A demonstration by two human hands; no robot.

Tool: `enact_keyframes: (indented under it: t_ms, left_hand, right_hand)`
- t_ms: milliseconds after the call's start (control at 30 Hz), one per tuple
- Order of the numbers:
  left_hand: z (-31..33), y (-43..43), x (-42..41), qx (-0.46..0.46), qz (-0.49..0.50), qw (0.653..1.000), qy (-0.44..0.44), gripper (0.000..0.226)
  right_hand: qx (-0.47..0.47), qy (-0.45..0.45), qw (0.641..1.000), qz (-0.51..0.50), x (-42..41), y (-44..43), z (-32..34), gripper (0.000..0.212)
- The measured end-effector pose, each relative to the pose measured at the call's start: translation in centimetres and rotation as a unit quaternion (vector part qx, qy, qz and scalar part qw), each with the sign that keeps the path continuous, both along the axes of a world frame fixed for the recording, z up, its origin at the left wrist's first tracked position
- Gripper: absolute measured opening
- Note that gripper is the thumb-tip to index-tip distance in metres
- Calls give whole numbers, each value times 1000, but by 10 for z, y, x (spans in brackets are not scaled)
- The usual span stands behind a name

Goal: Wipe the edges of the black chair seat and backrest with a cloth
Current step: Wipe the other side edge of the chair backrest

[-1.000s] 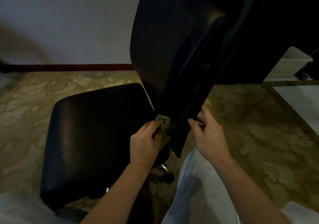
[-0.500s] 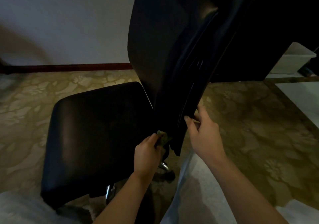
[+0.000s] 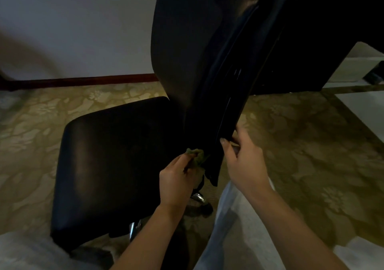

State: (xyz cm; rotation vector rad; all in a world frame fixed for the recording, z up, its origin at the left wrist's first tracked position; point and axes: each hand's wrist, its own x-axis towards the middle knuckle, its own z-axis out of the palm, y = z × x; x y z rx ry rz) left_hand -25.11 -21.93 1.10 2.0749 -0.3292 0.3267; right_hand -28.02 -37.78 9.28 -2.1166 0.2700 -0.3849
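- Two hands work low on the backrest [image 3: 197,51]: the left hand [image 3: 176,180] pinches the green cloth [image 3: 196,155], and the right hand [image 3: 245,161] grips its rear edge.
- The cloth sits lower than a second ago; the seat [image 3: 116,155] edges probably come next.

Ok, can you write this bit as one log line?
left hand grips green cloth at backrest lower edge | right hand holds backrest edge

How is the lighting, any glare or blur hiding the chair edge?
Head view: dim; the black padded chair backrest has a soft sheen near its top, while its lower edge sinks into shadow; the crumpled green cloth in the left hand is barely lit; corners look soft and bent.
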Motion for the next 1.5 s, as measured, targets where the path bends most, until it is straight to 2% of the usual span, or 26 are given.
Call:
enact_keyframes:
  t_ms: [167,267,333,467,667,767,933,1000,1167,1267,1367,1500]
  left_hand:
    - [-21,-13,-4,44,20,994,99,15]
    - [-27,-14,-6,50,15,991,127,13]
    - [-26,-8,-10,11,32,990,136,14]
    - [-17,-1,-8,-114,70,977,166,32]
    - [-15,-23,-7,-138,77,969,190,21]
    - [-20,-35,-9,-101,77,976,176,20]
    - [-29,-37,-6,0,35,978,207,12]
    - [-28,-26,-6,-3,43,978,203,11]
    - [-10,-13,-10,-116,56,971,199,19]
    - [-13,-25,-4,-66,39,979,187,18]
    - [-31,-28,-6,52,-17,980,190,10]
    - [-30,4,-9,31,-17,979,201,19]
  right_hand:
    - [-15,-2,1000,-11,0,3,-1,45]
    - [-16,0,1000,-6,-1,1,1,47]
    - [-14,1,1000,-3,-1,1,1,48]
    - [-21,-2,1000,-10,0,4,-2,48]
    - [-22,-2,1000,-12,1,4,0,44]
    - [-26,-3,1000,-16,0,6,1,44]
    - [-12,4,1000,-13,-1,4,2,46]
    - [-13,7,1000,-10,-1,3,1,46]
    - [-25,0,999,-21,1,5,-2,43]
    - [-24,-1,1000,-16,2,5,-1,42]
    - [2,10,1000,5,1,1,3,45]
    - [54,31,996,62,2,-13,25,42]
